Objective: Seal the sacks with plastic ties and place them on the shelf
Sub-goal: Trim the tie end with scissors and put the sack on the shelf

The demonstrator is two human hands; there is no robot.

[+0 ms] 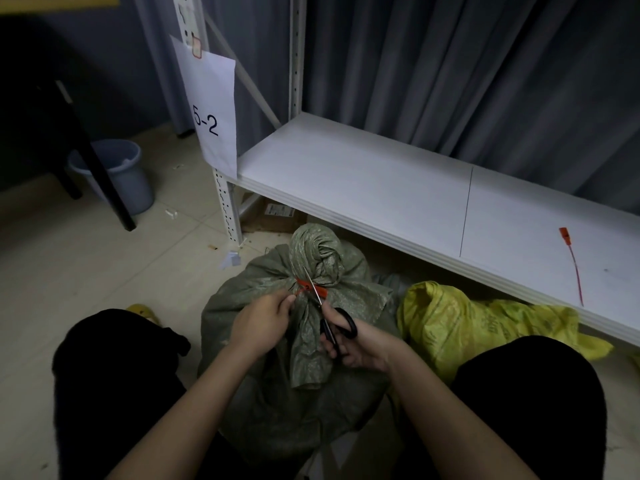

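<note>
A full green sack (263, 375) stands on the floor between my knees, its neck twisted into a bunch. A red plastic tie (310, 289) is wrapped around that neck. My left hand (261, 323) pinches the tie's end at the left of the neck. My right hand (353, 344) holds black-handled scissors (332, 317), whose blades point up and cross the tie. A yellow sack (460, 323) lies on the floor to the right. A second red tie (573, 265) lies loose on the white shelf (381, 188).
A paper sign reading 5-2 (213, 109) hangs on the shelf's left upright. A blue bucket (119, 174) and a black table leg (104, 178) stand at the left. A cardboard box (270, 216) lies under the shelf. Grey curtains hang behind.
</note>
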